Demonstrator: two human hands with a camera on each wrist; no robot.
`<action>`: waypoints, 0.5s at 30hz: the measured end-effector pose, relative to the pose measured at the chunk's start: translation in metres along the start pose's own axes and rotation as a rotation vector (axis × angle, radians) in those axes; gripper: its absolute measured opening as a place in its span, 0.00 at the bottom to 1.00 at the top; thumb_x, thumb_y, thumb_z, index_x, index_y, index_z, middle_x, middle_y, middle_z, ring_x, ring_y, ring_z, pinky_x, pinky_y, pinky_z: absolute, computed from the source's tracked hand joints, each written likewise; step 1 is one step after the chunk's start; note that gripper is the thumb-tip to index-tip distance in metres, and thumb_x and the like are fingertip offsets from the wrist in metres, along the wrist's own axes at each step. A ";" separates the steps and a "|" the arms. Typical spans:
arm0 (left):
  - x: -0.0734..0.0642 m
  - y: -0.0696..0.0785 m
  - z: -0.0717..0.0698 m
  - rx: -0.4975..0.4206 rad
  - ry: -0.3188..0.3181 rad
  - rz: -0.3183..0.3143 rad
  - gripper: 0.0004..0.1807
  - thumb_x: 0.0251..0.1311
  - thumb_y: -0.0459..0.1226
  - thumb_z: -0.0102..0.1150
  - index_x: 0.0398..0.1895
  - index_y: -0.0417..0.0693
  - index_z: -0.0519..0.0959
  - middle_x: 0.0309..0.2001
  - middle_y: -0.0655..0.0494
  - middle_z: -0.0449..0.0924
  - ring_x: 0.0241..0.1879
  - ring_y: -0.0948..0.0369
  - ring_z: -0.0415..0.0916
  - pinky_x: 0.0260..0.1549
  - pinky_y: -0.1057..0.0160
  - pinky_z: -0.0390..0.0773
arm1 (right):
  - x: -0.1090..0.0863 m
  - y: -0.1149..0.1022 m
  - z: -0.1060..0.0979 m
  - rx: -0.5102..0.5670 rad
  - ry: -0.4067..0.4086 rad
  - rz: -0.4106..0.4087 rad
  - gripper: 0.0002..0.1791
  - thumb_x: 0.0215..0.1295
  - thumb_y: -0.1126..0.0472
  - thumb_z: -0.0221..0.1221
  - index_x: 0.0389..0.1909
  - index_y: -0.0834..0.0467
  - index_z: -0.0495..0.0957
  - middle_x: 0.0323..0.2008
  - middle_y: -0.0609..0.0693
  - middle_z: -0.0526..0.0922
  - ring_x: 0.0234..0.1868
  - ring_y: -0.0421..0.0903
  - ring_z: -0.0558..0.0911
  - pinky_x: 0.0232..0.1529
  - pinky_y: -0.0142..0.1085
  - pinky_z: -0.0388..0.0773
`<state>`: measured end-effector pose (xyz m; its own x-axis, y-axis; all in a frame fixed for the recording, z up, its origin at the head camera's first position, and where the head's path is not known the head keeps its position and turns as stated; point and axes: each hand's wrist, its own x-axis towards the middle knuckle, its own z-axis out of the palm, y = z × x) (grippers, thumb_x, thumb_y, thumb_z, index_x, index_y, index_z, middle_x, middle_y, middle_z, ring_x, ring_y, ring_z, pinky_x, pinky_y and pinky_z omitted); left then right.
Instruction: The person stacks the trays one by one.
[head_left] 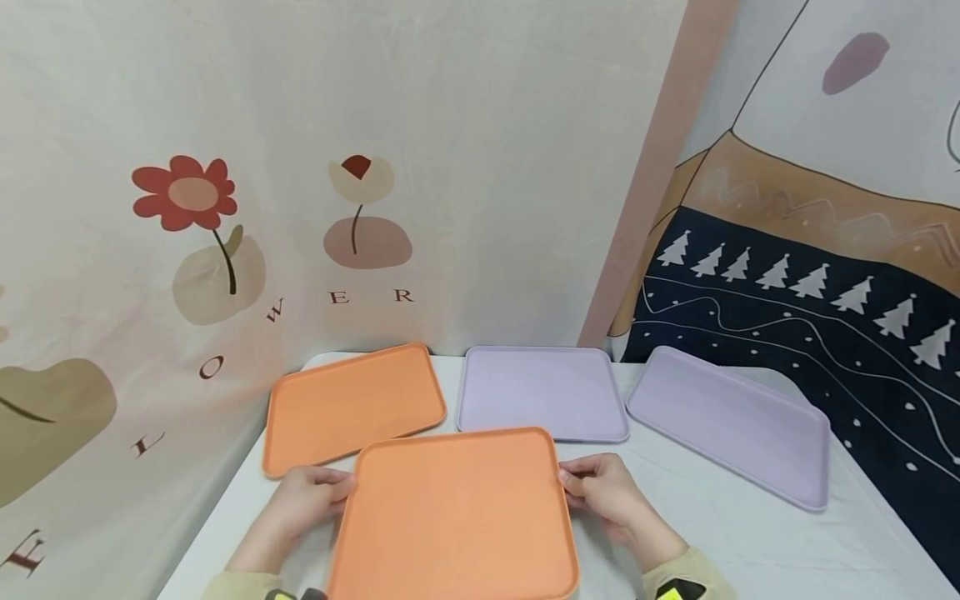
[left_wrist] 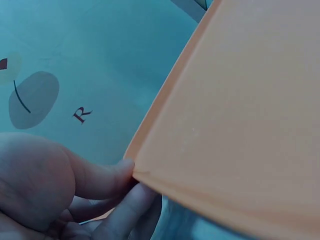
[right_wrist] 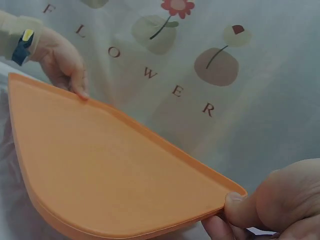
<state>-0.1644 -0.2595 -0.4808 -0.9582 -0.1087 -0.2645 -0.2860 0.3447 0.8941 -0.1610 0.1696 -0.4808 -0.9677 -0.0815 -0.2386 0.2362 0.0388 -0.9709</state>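
An orange tray (head_left: 457,517) with a low raised rim is at the front middle of the head view, its near edge running close to the bottom of the frame. My left hand (head_left: 306,500) pinches its left side near the far corner, thumb on the rim and fingers beneath. On the opposite side, my right hand (head_left: 611,496) grips the rim between thumb and fingers. Both wrist views show the tray's corner between thumb and fingers, and the right wrist view also takes in the left hand (right_wrist: 62,60) across the tray. This tray overlaps a second orange tray (head_left: 352,404) behind it.
Farther back on the white-covered table (head_left: 742,550) lie a lilac tray (head_left: 540,392) in the middle and another lilac tray (head_left: 735,425), slanted, on the right. A cloth with printed flowers (head_left: 487,167) hangs behind, and a dark tree-patterned cloth (head_left: 787,333) borders the right side.
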 end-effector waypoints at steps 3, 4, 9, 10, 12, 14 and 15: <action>-0.001 0.004 0.001 -0.031 -0.023 -0.006 0.14 0.70 0.29 0.65 0.49 0.21 0.82 0.45 0.46 0.86 0.43 0.57 0.85 0.41 0.60 0.88 | -0.001 -0.006 -0.006 0.014 -0.001 0.000 0.11 0.70 0.76 0.62 0.48 0.80 0.81 0.35 0.55 0.86 0.33 0.42 0.86 0.35 0.32 0.87; -0.001 0.005 0.001 -0.036 -0.031 -0.006 0.15 0.70 0.30 0.65 0.50 0.21 0.82 0.46 0.46 0.86 0.44 0.58 0.85 0.42 0.60 0.88 | -0.002 -0.008 -0.008 0.017 -0.005 0.000 0.10 0.71 0.76 0.62 0.48 0.79 0.81 0.35 0.55 0.87 0.33 0.42 0.86 0.35 0.31 0.87; -0.002 0.009 0.003 -0.105 -0.076 -0.009 0.19 0.72 0.31 0.65 0.55 0.20 0.80 0.49 0.44 0.87 0.47 0.57 0.85 0.45 0.59 0.88 | -0.003 -0.019 -0.018 0.030 0.009 -0.001 0.07 0.71 0.75 0.61 0.45 0.76 0.84 0.33 0.54 0.87 0.33 0.42 0.86 0.34 0.31 0.86; -0.002 0.010 0.003 -0.123 -0.089 -0.007 0.19 0.72 0.32 0.65 0.56 0.20 0.79 0.49 0.44 0.87 0.47 0.57 0.85 0.45 0.59 0.87 | -0.003 -0.022 -0.020 0.029 0.016 -0.004 0.07 0.71 0.75 0.61 0.45 0.76 0.84 0.33 0.54 0.87 0.33 0.42 0.86 0.34 0.31 0.87; -0.003 0.011 0.004 -0.156 -0.113 -0.004 0.20 0.73 0.33 0.64 0.57 0.20 0.79 0.50 0.43 0.87 0.47 0.58 0.86 0.46 0.60 0.87 | -0.004 -0.025 -0.024 0.023 0.028 -0.007 0.07 0.72 0.74 0.61 0.44 0.75 0.84 0.33 0.54 0.87 0.32 0.42 0.86 0.34 0.31 0.87; -0.004 0.012 0.005 -0.186 -0.134 0.002 0.20 0.74 0.33 0.63 0.58 0.21 0.79 0.50 0.42 0.87 0.46 0.59 0.86 0.47 0.61 0.86 | -0.006 -0.027 -0.027 0.017 0.036 -0.012 0.07 0.71 0.74 0.62 0.44 0.75 0.85 0.33 0.54 0.87 0.32 0.42 0.86 0.33 0.31 0.87; -0.005 0.014 0.006 -0.197 -0.141 0.007 0.20 0.75 0.33 0.62 0.58 0.21 0.78 0.51 0.42 0.87 0.46 0.60 0.86 0.47 0.62 0.86 | -0.006 -0.028 -0.029 0.015 0.040 -0.013 0.07 0.71 0.74 0.62 0.44 0.75 0.85 0.34 0.54 0.87 0.31 0.42 0.87 0.33 0.31 0.87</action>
<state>-0.1639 -0.2492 -0.4694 -0.9554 0.0289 -0.2938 -0.2861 0.1547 0.9456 -0.1643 0.1975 -0.4516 -0.9733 -0.0424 -0.2258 0.2250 0.0231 -0.9741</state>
